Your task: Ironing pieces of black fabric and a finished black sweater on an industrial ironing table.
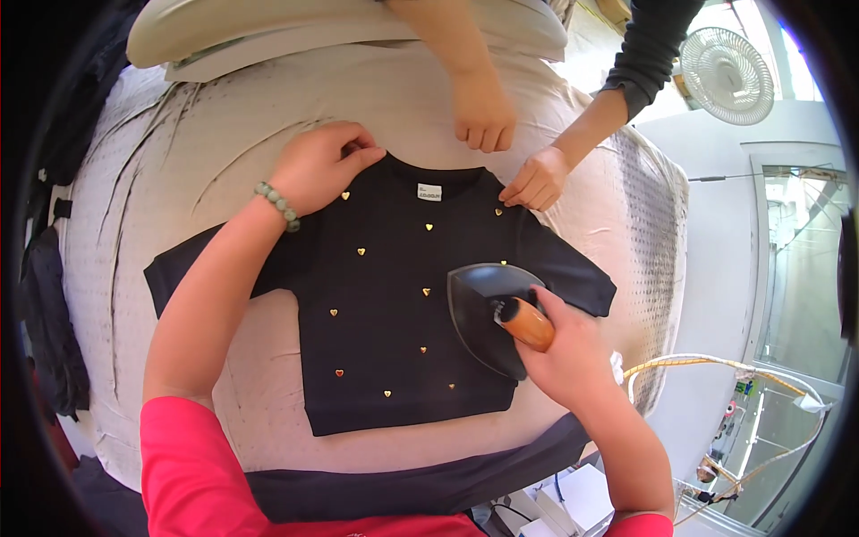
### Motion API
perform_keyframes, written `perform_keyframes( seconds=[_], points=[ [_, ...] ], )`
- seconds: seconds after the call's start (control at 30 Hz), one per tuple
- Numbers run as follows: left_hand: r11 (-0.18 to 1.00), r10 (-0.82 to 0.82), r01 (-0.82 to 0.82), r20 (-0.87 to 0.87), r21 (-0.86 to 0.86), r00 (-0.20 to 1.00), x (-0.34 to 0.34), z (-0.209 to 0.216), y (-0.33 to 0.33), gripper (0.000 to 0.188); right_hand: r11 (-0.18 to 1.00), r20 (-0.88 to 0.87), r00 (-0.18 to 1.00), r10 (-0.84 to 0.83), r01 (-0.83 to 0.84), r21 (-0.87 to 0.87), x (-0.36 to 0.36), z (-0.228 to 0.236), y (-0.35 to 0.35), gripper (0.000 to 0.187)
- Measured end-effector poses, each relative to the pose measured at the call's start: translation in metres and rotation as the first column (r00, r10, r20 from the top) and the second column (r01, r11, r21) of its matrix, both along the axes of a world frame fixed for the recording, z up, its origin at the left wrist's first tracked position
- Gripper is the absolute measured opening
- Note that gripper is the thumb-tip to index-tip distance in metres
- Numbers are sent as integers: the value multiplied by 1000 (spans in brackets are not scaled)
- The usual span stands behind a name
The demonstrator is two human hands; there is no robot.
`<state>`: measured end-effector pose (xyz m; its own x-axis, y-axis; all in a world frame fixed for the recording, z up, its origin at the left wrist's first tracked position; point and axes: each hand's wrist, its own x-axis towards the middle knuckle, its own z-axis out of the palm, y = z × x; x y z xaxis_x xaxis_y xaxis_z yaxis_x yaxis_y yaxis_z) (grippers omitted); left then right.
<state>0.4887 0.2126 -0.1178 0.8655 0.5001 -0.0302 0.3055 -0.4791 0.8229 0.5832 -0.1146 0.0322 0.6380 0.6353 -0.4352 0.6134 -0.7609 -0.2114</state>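
A black short-bodied sweater (pixel 385 322) dotted with small gold hearts lies spread flat, its neckline away from me. My left hand (pixel 322 166), with a green bead bracelet at the wrist, pinches the garment at the left end of the neckline. In my right hand (pixel 573 349) is the wooden handle of a dark iron (pixel 479 295). Its soleplate covers the right side of the sweater's front, and its tip points up and left. From the far side, another person's hand (pixel 537 179) pinches the right shoulder; that person's other hand (pixel 483 112) hovers, fingers curled, just beyond the neckline.
The sweater lies on a padded, cream cloth-covered ironing table (pixel 242 376) with creases and stains. A pale padded board (pixel 358 27) is along its far edge. A cord and hose (pixel 716 361) loop at the right. A fan (pixel 727 76) stands at the far right.
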Motion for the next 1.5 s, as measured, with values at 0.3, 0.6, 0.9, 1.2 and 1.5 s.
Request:
perform_keyframes(
  seconds=[0.3, 0.6, 0.9, 1.2, 1.5],
  points=[
    [998, -54, 52, -34, -44, 998, 2, 5, 6, 30, 964, 34, 967, -253, 250, 87, 29, -4, -136, 48],
    [998, -31, 41, -183, 55, 983, 6, 19, -3, 31, 959, 74, 962, -264, 253, 130, 51, -37, -209, 46],
    [996, -37, 52, -199, 69, 979, 12, 24, -7, 30, 978, 125, 973, -193, 181, 100, 61, -41, -212, 44],
    [996, -10, 28, -203, 86, 979, 14, 25, -12, 30, 971, 105, 967, -233, 224, 87, 59, -36, -206, 40],
    [996, -53, 47, -68, -80, 996, 1, 13, 11, 34, 971, 104, 978, -180, 160, 175, 57, -38, -198, 42]
  ],
)
